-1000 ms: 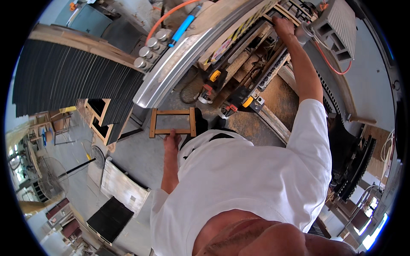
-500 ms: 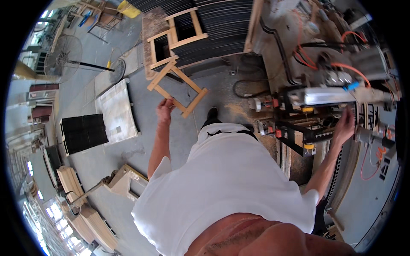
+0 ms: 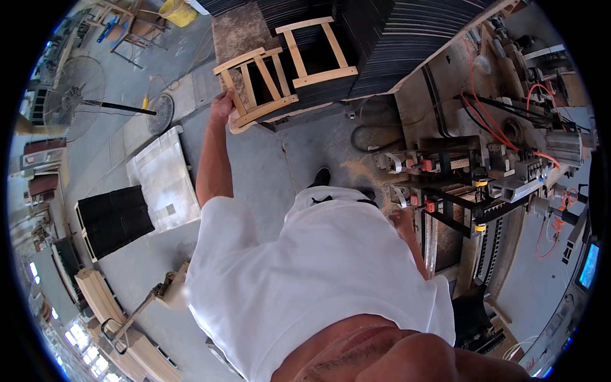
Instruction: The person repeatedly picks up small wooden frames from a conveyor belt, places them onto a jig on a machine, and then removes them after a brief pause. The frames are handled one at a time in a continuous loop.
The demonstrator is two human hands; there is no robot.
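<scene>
My left hand (image 3: 223, 106) is closed on the near-left side of a light wooden frame (image 3: 267, 109). That frame lies over another wooden frame (image 3: 280, 74), which shows partly from under it, at the edge of a dusty board (image 3: 238, 33). To the right of both, a further wooden frame (image 3: 325, 79) rests on tall stacks of black sheets (image 3: 407, 44). Close to my waist, my right hand (image 3: 402, 221) hangs beside the clamps of a machine (image 3: 445, 210). Its fingers are too small and dark to make out.
The machine's metal rails, red-and-yellow clamps and orange hoses (image 3: 541, 159) fill the right side. A standing fan (image 3: 75, 99) and a white panel (image 3: 164, 181) with a black stack (image 3: 114, 216) are at left. Wood lengths (image 3: 102, 296) lie lower left; a yellow bucket (image 3: 178, 11) stands far back.
My left hand has carried the wooden frame forward and left onto the other frame. My right hand has come back from the machine's far part toward my waist. The machine's silver bar has shifted.
</scene>
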